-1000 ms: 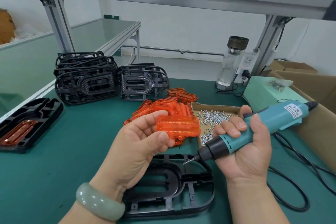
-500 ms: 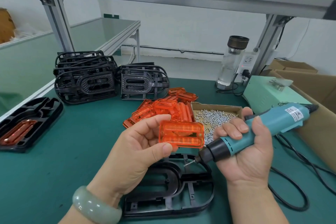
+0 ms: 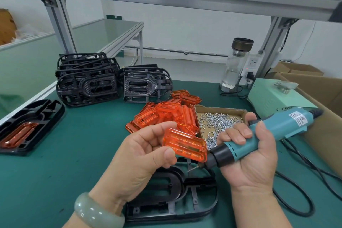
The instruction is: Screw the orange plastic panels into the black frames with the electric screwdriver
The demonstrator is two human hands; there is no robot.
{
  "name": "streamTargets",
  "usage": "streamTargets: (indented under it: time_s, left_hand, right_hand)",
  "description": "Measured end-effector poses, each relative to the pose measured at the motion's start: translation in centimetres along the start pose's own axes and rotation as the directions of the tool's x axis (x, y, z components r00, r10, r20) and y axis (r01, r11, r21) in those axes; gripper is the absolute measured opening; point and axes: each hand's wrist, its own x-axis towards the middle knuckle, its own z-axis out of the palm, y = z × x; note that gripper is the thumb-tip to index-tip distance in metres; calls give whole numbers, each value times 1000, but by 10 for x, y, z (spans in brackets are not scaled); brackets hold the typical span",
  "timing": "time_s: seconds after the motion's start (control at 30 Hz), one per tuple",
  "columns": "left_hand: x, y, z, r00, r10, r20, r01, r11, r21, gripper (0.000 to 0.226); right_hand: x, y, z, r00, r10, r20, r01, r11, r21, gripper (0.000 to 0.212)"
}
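Held panel: One orange panel (image 3: 185,146) is held in the air above the black frame (image 3: 185,200), slanted down to the right and not yet seated in it.
Left hand: The left hand (image 3: 146,155) is pinched on the panel's left end, thumb below and fingers (image 3: 159,126) above.
Right hand: The right hand (image 3: 249,157) is clenched around the barrel of the electric screwdriver (image 3: 259,135); the bit is pointed down-left, just under the panel's lower right corner.
Bit tip: It is small and partly hidden by the panel; whether a screw is carried on it cannot be told.
Frame: The frame is laid flat on the desk (image 3: 74,163), directly below both hands, with its central opening unfilled.
Change: Over the last second the panel has been turned from level to slanted and brought lower, toward the frame; the screwdriver has been drawn in beside it.
Meaning: Seating of the panel is judged to be the step in hand; no fastening is yet done on this frame.
Supplies: A pile of orange panels (image 3: 166,114) and a cardboard tray of screws (image 3: 222,112) are placed just behind the hands.
Stock: Stacked black frames (image 3: 88,83) are kept at the rear left.
Finished unit: A frame with an orange panel fitted (image 3: 27,127) is laid at the far left.
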Motion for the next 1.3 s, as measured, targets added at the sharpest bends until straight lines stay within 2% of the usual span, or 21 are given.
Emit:
streamTargets:
  time_s: [0.23,0.37,0.53,0.6,0.7,0.73,0.8,0.83,0.9,0.97,1.0,1.13,1.3]
  left_hand:
    - [0,-1,-6,1000,-15,13,16,997,-75,68]
    - [1,-2,-7,999,-38,-15,37,995,-96,45]
    - [2,2,-6,993,-94,-68,90,994,-58,29]
    - [3,6,-8,984,-111,-136,107,994,-35,33]
    - [9,20,-13,954,-96,-285,117,992,56,18]
    - [10,25,-16,940,-86,-331,135,983,126,29]
    - [12,35,-21,937,-49,-345,185,908,375,49]
    - [12,39,-23,951,-19,-308,191,820,539,53]
    - [12,44,-22,989,28,-148,107,559,822,52]
    - [14,45,-16,1000,9,2,-5,323,946,45]
    - [15,44,-13,998,-25,49,-41,263,964,41]
    - [15,30,-4,972,-157,176,-145,194,970,28]
    - [8,8,-4,958,-147,245,-219,174,960,9]
  right_hand:
    - [0,1,0,1000,-2,-16,2,1000,-8,13]
    - [0,2,-1,1000,-3,-20,3,1000,-1,14]
    - [1,3,0,1000,6,-22,-6,1000,-6,13]
    - [1,3,0,1000,13,-19,-13,1000,1,13]
    - [1,3,-1,1000,23,-16,-22,1000,9,13]
    - [1,3,-1,1000,26,-16,-26,1000,9,12]
    - [1,2,0,999,31,-16,-31,999,9,12]
    - [1,1,0,999,32,-17,-32,999,8,12]
    - [2,1,0,999,32,-18,-32,999,8,12]
    - [2,1,0,999,35,-19,-35,999,10,12]
    - [2,1,0,999,37,-18,-37,999,11,12]
    - [2,1,-1,999,36,-13,-36,999,10,12]
    - [3,2,-1,999,33,-13,-33,999,7,12]
